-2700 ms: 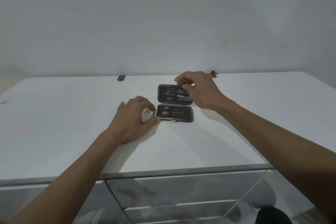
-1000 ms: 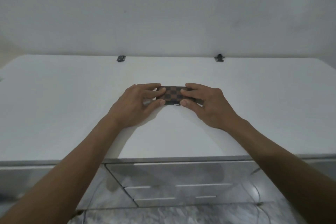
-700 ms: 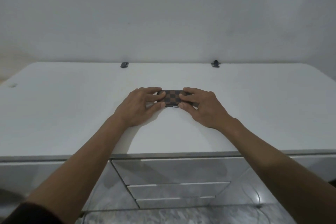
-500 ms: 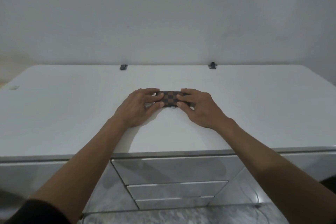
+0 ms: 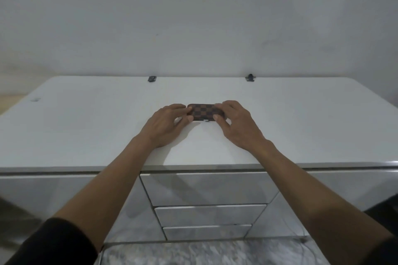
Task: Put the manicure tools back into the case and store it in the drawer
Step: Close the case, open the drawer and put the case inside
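Note:
The manicure case [image 5: 203, 111] is closed and lies flat on the white dresser top [image 5: 86, 127]; its lid is a brown checkered pattern with a small metal clasp on the near edge. My left hand [image 5: 165, 123] grips its left end with thumb and fingers. My right hand [image 5: 234, 122] grips its right end the same way. No loose tools are in sight. Three shut drawers are stacked under the top, the uppermost drawer [image 5: 206, 188] directly below my hands.
Two small dark fittings sit at the back edge of the dresser, one fitting [image 5: 152, 78] left of centre and another fitting [image 5: 250, 77] to the right. A white wall rises behind. Marbled floor [image 5: 193, 253] shows below the drawers.
The case lay open with tools inside 2.7 s ago; it is now closed with both hands on its ends. Over the last second the hands have barely shifted.

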